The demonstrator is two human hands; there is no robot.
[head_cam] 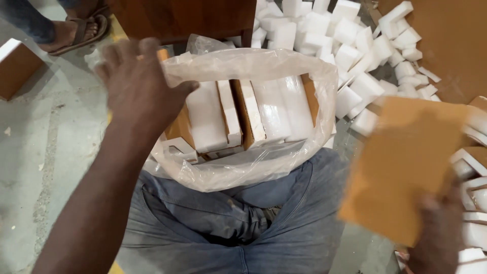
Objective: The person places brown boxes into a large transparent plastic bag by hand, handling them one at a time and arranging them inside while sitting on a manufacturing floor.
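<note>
My left hand (139,86) grips the left rim of a clear plastic bag (284,157) that rests against my lap. Inside the bag stand several white foam blocks (208,116) and brown boards (310,99), packed upright side by side. My right hand (439,231), low at the right edge, holds a flat brown cardboard sheet (401,162) tilted above my right knee, apart from the bag.
A heap of loose white foam pieces (350,45) lies behind and to the right of the bag. More foam corner pieces (474,167) sit at the right edge. A wooden cabinet (187,18) stands behind the bag. Another person's sandalled foot (76,33) and a brown box (15,66) are at the upper left.
</note>
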